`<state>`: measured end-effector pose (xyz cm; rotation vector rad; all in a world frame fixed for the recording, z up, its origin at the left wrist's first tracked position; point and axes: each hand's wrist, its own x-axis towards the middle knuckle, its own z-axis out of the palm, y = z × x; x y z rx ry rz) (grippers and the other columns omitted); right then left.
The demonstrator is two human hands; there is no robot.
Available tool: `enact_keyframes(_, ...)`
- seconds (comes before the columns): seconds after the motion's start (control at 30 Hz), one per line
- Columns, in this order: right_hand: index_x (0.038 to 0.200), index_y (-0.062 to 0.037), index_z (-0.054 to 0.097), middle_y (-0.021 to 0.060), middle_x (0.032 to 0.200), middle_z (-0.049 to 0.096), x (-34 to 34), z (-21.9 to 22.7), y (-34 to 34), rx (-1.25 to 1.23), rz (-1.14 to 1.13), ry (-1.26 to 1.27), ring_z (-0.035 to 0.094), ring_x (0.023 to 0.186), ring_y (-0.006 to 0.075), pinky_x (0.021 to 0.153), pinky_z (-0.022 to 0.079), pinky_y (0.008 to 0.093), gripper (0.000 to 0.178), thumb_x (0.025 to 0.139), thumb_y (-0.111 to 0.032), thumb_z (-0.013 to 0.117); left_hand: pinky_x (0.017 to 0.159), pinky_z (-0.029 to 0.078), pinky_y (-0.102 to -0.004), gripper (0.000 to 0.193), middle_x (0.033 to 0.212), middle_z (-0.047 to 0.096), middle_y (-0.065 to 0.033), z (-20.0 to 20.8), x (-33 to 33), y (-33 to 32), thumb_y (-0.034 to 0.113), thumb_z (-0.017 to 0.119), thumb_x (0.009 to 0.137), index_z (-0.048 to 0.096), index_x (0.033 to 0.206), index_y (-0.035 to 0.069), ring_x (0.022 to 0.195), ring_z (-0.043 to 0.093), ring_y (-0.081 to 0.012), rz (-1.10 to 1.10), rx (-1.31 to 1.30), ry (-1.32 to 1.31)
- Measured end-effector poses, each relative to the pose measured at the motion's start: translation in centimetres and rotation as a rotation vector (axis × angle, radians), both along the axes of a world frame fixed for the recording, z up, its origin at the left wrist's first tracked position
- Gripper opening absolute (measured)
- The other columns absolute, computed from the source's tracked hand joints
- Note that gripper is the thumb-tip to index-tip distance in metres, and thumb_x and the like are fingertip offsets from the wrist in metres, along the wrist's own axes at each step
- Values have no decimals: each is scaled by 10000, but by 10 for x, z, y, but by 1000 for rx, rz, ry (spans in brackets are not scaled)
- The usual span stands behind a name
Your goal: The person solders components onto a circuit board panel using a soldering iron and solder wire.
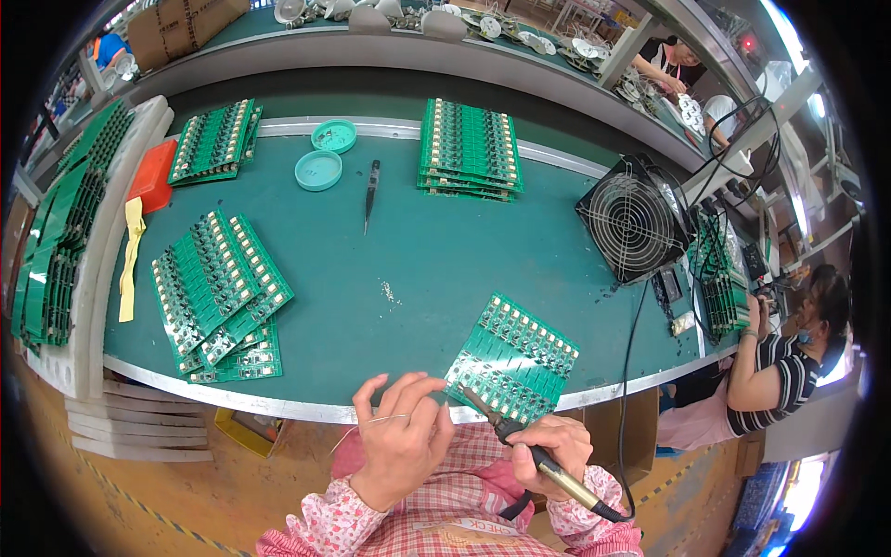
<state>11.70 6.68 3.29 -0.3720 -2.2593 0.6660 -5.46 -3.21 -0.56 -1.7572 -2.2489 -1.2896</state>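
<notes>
At the near edge of the green workbench [418, 251], the person's right hand [548, 455] is wrapped around the handle of a soldering iron [538, 459], fingers curled tight about the grip, with the tip angled up and left onto the lower edge of a green circuit-board panel [515, 357]. That panel lies tilted on the bench just ahead of the hands, slightly overhanging the metal edge. The left hand [399, 441] sits just beside it, thumb and fingertips pinched on a thin strand of solder wire [371, 424] that trails off to the left. Further left on the bench a fanned stack of green boards [218, 292] rests; two more stacks sit toward the back, one at the left [215, 141] and one at the centre [469, 148]. Two round teal lids [325, 158] lie between them, and black tweezers [371, 190] lie near the lids. A black desk fan [636, 218] with a wire grille stands at the right. A flat orange tray [153, 174] and a yellow strip [132, 260] lie at the left end, beside white trays of boards [65, 241]. Brown cardboard boxes [181, 23] stand on the far line. A seated person in a striped top [775, 371] works at the right.
</notes>
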Motion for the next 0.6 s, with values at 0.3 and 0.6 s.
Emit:
enact_keyframes(0.3,898,-23,582,33,578,640,-8,0,-1,18,-4,-2,587,458,154,445,454,291,112,826,-60,660,982,336,-444,142,1039,663,-30,1,-2,2,23,692,754,561,788,65,1026,641,-225,-6,11,-31)
enact_keyframes(0.6,887,-17,581,40,594,651,-10,1,-2,19,-18,-7,590,459,158,453,464,290,111,832,-60,668,966,337,-446,140,1034,659,-28,0,-1,4,34,697,754,565,788,68,1016,632,-222,5,8,-24)
